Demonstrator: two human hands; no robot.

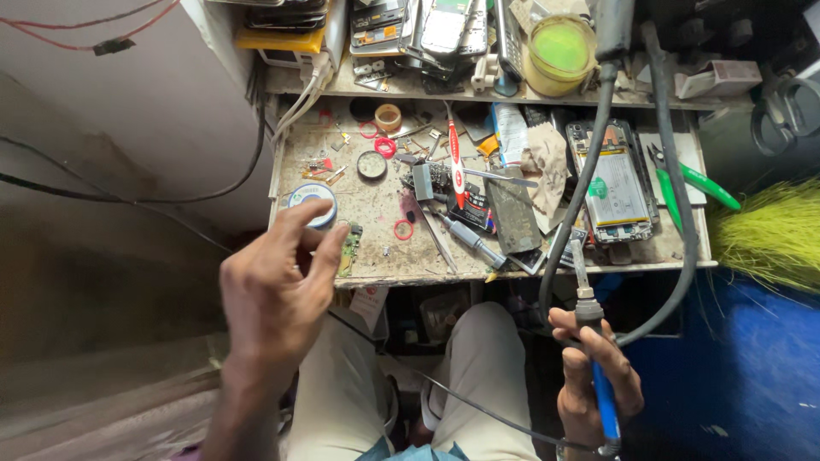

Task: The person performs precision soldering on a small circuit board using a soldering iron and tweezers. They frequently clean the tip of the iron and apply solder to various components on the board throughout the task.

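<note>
My left hand [275, 286] is raised in front of the workbench's left front corner, its fingertips pinched together near a small green circuit board [348, 248] and a round solder spool [313, 201]. Whether anything is pinched between them I cannot tell. My right hand [594, 376] hangs below the bench edge and grips a soldering iron with a blue handle [603, 397], tip up toward the bench front. An opened phone with its battery showing [615, 183] lies on the bench at the right.
The dirty bench top [376, 205] carries tweezers, a red-and-white screwdriver [456, 166], tape rings, a small round tin and a rag. Green-handled cutters [692, 183] lie far right. A shelf above holds several phones and a jar of yellow-green paste [559, 51]. Thick black cables [589, 154] hang across.
</note>
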